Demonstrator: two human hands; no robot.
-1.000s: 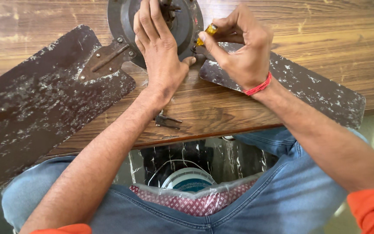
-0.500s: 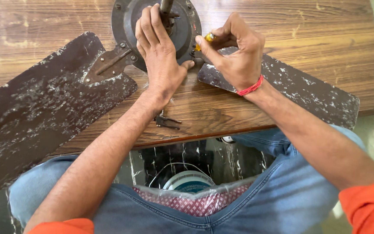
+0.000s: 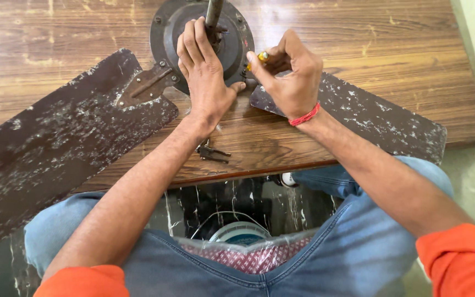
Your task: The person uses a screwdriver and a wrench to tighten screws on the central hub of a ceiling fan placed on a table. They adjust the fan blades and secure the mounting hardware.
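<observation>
Because the long, dark, paint-flecked fan blade [image 3: 56, 143] on the person's left runs well past the edge of the scratched brown wooden tabletop [image 3: 358, 38], its overhanging weight could tip or drag the whole assembly if the grip on the hub loosens. The shorter blade [image 3: 369, 118] on the right also reaches the table's front edge beside the blue-jeaned knee, so a bump from that leg could turn the fan. The round dark metal motor housing [image 3: 166, 27] sits at the far middle of the table with its shaft upright; the left hand [image 3: 204, 77] lies flat over it, fingers together and pressed down, and a slip there would let the housing spin under the tool. The right hand [image 3: 290, 80] is curled tight, pinching what looks like a small yellow-handled screwdriver [image 3: 261, 56] at the housing's rim; its tip is hidden, so a cam-out toward the left thumb is a fair worry. The little dark metal bracket [image 3: 213, 153] lying loose near the front edge could be knocked off by a forearm.
</observation>
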